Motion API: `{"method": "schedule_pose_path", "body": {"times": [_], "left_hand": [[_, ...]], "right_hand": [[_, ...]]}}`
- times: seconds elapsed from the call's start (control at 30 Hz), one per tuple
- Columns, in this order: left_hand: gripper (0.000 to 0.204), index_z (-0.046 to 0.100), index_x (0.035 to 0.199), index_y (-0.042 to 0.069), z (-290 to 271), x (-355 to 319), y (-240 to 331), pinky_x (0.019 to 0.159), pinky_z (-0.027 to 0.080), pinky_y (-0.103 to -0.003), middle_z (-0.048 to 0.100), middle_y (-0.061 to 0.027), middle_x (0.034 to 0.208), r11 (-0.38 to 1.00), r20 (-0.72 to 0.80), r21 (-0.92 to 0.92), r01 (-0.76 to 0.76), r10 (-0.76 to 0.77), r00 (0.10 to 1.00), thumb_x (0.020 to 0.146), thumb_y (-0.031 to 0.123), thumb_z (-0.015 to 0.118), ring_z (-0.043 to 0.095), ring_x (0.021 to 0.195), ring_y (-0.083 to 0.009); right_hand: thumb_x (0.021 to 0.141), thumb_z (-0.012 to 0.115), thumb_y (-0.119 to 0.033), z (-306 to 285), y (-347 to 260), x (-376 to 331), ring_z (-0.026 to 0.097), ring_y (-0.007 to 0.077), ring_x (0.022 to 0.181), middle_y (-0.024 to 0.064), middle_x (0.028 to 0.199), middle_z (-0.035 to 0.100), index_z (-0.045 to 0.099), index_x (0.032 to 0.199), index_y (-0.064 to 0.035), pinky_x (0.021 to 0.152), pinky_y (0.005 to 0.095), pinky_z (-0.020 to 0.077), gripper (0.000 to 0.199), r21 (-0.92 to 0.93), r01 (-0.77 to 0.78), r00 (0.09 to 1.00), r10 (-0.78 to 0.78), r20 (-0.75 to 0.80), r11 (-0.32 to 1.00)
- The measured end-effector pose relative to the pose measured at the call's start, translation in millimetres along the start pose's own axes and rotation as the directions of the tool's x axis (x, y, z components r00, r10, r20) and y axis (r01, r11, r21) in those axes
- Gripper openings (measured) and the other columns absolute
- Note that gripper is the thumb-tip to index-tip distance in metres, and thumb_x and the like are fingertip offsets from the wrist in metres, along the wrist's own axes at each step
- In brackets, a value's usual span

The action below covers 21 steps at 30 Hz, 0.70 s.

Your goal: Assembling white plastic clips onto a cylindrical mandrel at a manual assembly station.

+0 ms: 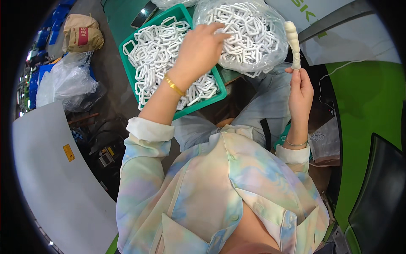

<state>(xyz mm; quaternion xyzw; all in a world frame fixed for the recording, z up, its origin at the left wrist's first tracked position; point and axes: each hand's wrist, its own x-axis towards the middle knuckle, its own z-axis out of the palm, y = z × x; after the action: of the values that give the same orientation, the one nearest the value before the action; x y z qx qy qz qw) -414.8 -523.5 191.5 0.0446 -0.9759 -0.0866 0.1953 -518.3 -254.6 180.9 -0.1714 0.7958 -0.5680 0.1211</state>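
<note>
My left hand (pixel 202 50) reaches over the green tray (pixel 223 94), its fingers stretched and parted toward the clear plastic bag (pixel 282 38). I see nothing held in it. White plastic loops (pixel 154 63), rectangular and open in the middle, fill the tray in a loose heap. More loops of the same kind (pixel 249 31) lie in the bag, right beside the fingertips. On the right, my right hand (pixel 301 91) pinches the lower end of a cream-coloured bumpy stick (pixel 292 40), which it holds upright. What the stick is exactly, I cannot tell.
A dark phone-like slab (pixel 144 15) lies on the green table beyond the tray. At left stand a brown paper sack (pixel 82 34) and a clear plastic bundle (pixel 67 82). Grey machine panels (pixel 61 163) flank me, with a green panel (pixel 368 97) at right.
</note>
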Motion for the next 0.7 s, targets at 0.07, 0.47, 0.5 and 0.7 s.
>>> {"method": "schedule_pose_path", "body": {"times": [0.07, 0.47, 0.5, 0.7], "left_hand": [[0.024, 0.074, 0.104, 0.011, -19.1, -2.0, -15.2, 0.086, 0.051, -0.042, 0.068, -0.0057, 0.114, 0.995, -0.090, -0.054, 0.079, -0.084, 0.992, 0.083, 0.008, 0.065, 0.064, 0.100, -0.0291], [0.026, 0.075, 0.106, 0.013, -48.5, -46.6, -111.3, 0.085, 0.053, -0.043, 0.070, -0.0058, 0.111, 0.952, 0.117, 0.222, 0.210, -0.240, 0.964, 0.081, 0.021, 0.073, 0.064, 0.103, -0.0293], [0.029, 0.074, 0.107, 0.013, -42.4, -43.3, -112.4, 0.086, 0.053, -0.043, 0.069, -0.0046, 0.114, 0.958, 0.133, 0.236, 0.164, -0.199, 0.971, 0.080, 0.024, 0.074, 0.064, 0.105, -0.0280], [0.046, 0.068, 0.105, 0.006, -22.8, -29.2, -113.4, 0.088, 0.051, -0.044, 0.063, -0.0134, 0.109, 0.903, 0.317, 0.397, 0.162, -0.301, 0.899, 0.069, 0.032, 0.080, 0.059, 0.106, -0.0300]], "right_hand": [[0.107, 0.049, -0.028, 0.6, -2.8, -0.7, 0.028, 0.0008, 0.064, -0.0094, 0.071, 0.035, 0.067, 0.103, -0.0022, 0.056, 0.0193, 0.0215, 0.031, -0.013, -0.001, 1.000, 0.001, 0.004, 1.000], [0.106, 0.049, -0.026, 30.6, -23.7, -7.5, 0.029, 0.0011, 0.065, -0.0085, 0.071, 0.036, 0.066, 0.100, 0.0001, 0.056, 0.0202, 0.0226, 0.032, -0.012, 0.067, 0.993, -0.065, 0.102, 0.998], [0.106, 0.050, -0.025, 33.2, -25.7, -8.7, 0.030, 0.0012, 0.065, -0.0082, 0.070, 0.037, 0.067, 0.099, 0.0002, 0.056, 0.0207, 0.0231, 0.032, -0.018, 0.105, 0.989, -0.103, 0.110, 0.994], [0.106, 0.050, -0.025, 36.4, -42.5, -21.0, 0.031, 0.0024, 0.064, -0.0077, 0.068, 0.037, 0.067, 0.101, -0.0006, 0.056, 0.0218, 0.0252, 0.030, -0.027, 0.034, 0.985, -0.029, 0.168, 0.999]]}}
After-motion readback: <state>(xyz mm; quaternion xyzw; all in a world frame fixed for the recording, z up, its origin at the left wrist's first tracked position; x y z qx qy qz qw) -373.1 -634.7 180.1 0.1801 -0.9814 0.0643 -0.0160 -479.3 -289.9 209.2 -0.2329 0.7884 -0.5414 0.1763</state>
